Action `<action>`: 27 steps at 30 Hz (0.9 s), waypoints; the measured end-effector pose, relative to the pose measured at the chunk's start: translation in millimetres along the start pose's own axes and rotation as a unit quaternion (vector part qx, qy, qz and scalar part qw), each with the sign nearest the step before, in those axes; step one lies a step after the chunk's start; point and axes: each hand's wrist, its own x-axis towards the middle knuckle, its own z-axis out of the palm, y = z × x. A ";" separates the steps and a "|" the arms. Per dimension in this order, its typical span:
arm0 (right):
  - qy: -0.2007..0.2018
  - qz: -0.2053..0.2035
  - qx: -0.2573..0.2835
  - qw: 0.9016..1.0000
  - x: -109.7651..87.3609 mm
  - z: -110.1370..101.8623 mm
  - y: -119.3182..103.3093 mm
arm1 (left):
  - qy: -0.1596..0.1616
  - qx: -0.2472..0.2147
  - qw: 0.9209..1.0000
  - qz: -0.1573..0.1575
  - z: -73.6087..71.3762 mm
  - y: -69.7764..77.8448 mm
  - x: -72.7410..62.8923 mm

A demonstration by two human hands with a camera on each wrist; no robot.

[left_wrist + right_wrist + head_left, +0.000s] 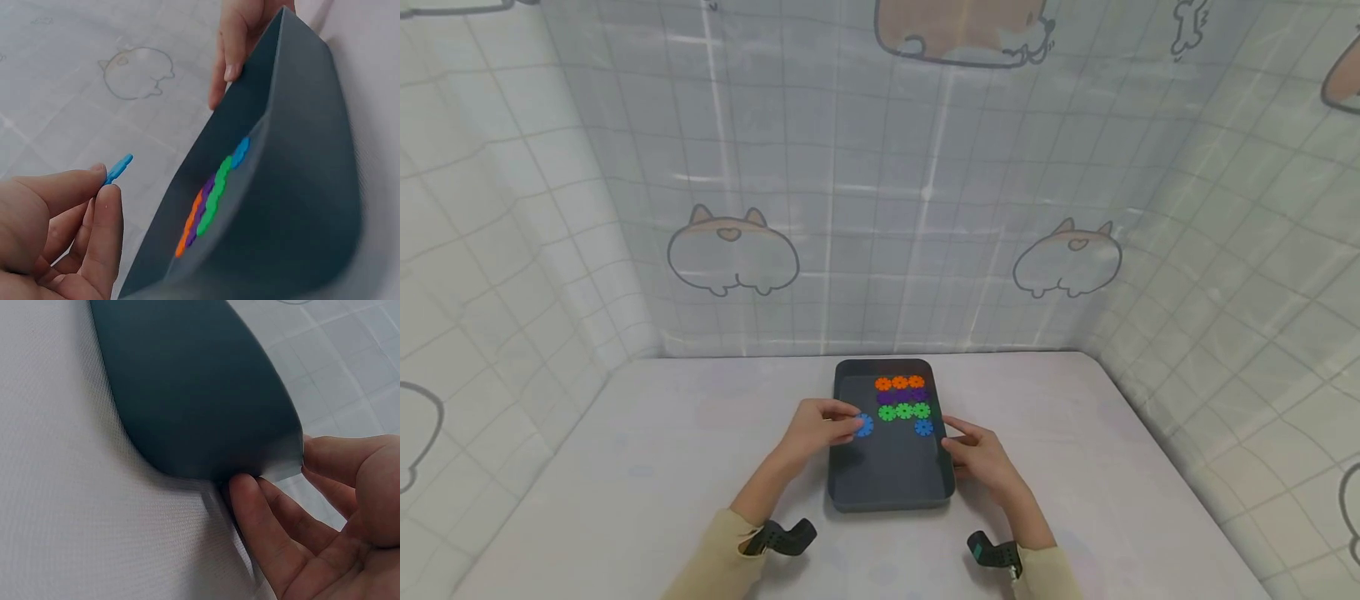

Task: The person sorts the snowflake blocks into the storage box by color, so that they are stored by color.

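My left hand [822, 429] pinches a blue snowflake disc [117, 170] between thumb and fingertips, raised above the left side of a dark grey tray [887, 479]. In the tray lie a row of orange discs [900, 382], a row of purple discs [903, 397] and a row of green discs [905, 412]. Below the right end of the green row is a single blue disc [923, 427]. My right hand [985, 457] holds the tray's right side, its fingertips at the wall and rim in the right wrist view.
The tray stands on a pale table [662, 467]. Behind it and at both sides hang grid-patterned curtains [880, 208] with dog drawings. A dark wrist strap with a camera is worn on each forearm.
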 end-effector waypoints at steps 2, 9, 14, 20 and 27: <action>0.002 0.001 -0.001 1.000 0.3 0.2 -0.2 | -0.005 -0.003 1.000 -0.001 5.0 3.2 3.4; -0.006 -0.002 0.005 1.000 0.6 0.1 -1.7 | -0.018 -0.011 1.000 0.011 20.2 9.4 16.5; -0.011 0.000 0.013 1.000 1.4 -0.4 -3.8 | -0.026 -0.016 0.999 0.018 28.9 8.6 26.6; -0.010 -0.002 0.010 1.000 2.4 -0.2 -4.7 | -0.037 -0.001 0.999 0.010 38.5 14.8 35.8; -0.013 -0.001 0.015 1.000 4.8 -0.4 -1.4 | -0.045 0.008 0.999 -0.001 46.2 17.6 48.1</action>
